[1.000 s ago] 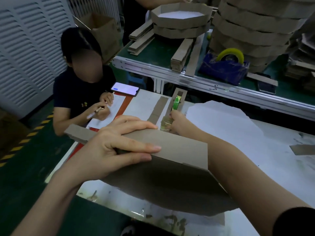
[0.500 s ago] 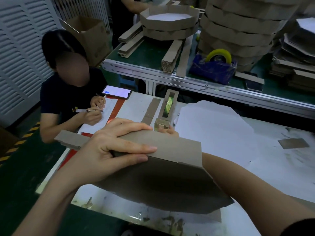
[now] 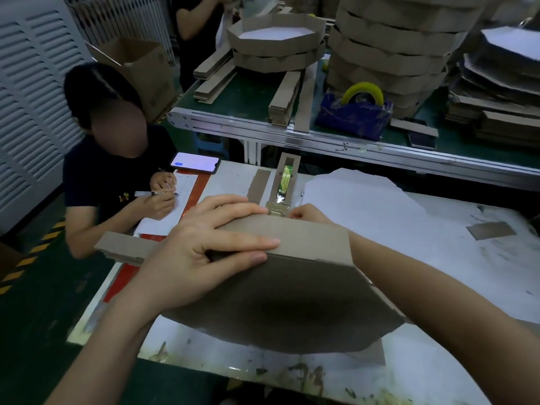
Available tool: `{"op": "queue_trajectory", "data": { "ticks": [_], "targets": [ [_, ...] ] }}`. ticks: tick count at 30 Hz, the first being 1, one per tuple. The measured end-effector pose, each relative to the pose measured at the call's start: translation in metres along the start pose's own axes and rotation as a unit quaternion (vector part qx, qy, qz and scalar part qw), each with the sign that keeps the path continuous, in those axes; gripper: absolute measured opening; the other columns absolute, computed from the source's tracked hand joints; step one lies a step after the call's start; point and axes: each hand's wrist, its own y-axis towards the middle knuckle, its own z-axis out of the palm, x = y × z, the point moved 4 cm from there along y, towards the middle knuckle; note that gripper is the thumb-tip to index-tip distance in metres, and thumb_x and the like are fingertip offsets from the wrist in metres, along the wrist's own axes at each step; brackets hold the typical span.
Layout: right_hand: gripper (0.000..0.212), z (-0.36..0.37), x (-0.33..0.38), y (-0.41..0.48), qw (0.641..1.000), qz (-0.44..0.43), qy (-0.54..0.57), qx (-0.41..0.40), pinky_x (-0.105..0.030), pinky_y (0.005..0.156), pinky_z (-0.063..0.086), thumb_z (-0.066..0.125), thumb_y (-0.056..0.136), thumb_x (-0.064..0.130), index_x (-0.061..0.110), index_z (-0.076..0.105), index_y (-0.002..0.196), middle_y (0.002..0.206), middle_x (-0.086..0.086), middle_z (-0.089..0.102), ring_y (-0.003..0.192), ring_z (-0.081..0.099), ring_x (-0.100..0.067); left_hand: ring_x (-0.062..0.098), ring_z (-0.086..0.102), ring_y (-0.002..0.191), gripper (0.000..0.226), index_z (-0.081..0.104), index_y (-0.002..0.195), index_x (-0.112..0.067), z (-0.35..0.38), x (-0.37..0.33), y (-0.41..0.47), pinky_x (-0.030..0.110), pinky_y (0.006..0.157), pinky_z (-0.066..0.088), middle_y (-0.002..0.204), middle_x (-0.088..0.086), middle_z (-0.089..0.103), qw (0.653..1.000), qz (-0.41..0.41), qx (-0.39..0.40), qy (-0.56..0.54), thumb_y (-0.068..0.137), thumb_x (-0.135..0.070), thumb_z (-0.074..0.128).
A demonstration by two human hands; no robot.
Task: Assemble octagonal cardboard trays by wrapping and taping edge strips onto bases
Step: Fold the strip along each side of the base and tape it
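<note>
Our left hand (image 3: 204,252) gripped the long brown cardboard strip (image 3: 306,238) on the brown eight-sided cardboard base (image 3: 292,302), just before the cardboard tape holder (image 3: 285,182). Our right hand (image 3: 306,213) hid its fingers; we couldn't tell their hold. A loose grip could let the strip slip.

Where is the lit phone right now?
Head view: the phone lies at the white table's far left corner, beside the seated person's paper, left of the tape dispenser.
</note>
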Motion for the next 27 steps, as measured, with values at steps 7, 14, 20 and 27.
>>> {"op": "queue_trajectory", "data": {
  "ticks": [7, 14, 20, 27],
  "targets": [
    [0.049, -0.055, 0.056, -0.056, 0.987, -0.052, 0.089, -0.120, -0.016, 0.042, 0.040, 0.067, 0.093, 0.011, 0.006, 0.053, 0.140, 0.071, -0.003, 0.074, 0.041, 0.051, -0.006, 0.009, 0.052, 0.121, 0.023, 0.072, 0.104, -0.041, 0.000, -0.004, 0.008, 0.034, 0.095, 0.047, 0.127, -0.017, 0.060, 0.999, 0.035, 0.010, 0.012, 0.086, -0.046, 0.060],
    [0.046, -0.060, 0.099, -0.150, 0.946, -0.087, 0.243, -0.195, -0.018, 0.039, 0.032, 0.066, 0.094, 0.012, 0.021, 0.053, 0.137, 0.079, -0.006, 0.077, 0.039, 0.034, -0.009, 0.004, 0.048, 0.120, 0.025, 0.064, 0.110, -0.047, 0.002, 0.001, 0.001, 0.031, 0.096, 0.044, 0.125, -0.018, 0.058, 0.999, 0.051, -0.008, 0.017, 0.087, -0.051, 0.054],
    [0.046, -0.028, 0.113, -0.203, 0.918, -0.086, 0.305, -0.238, -0.016, 0.035, 0.029, 0.065, 0.092, 0.009, 0.011, 0.051, 0.136, 0.074, -0.005, 0.076, 0.031, 0.032, -0.007, 0.007, 0.054, 0.114, 0.042, 0.039, 0.113, -0.048, 0.004, 0.001, -0.008, 0.041, 0.093, 0.051, 0.120, -0.017, 0.056, 0.999, -0.004, -0.020, -0.042, 0.079, -0.058, 0.062],
    [0.052, 0.023, 0.106, -0.229, 0.884, -0.082, 0.371, -0.274, -0.018, 0.034, 0.029, 0.065, 0.094, 0.014, 0.020, 0.046, 0.142, 0.077, -0.009, 0.076, 0.034, 0.035, -0.011, 0.009, 0.054, 0.115, 0.050, 0.029, 0.117, -0.050, -0.001, -0.006, -0.024, 0.045, 0.093, 0.047, 0.118, -0.026, 0.054, 0.998, 0.029, -0.034, -0.047, 0.081, -0.049, 0.064]
  ]
}}
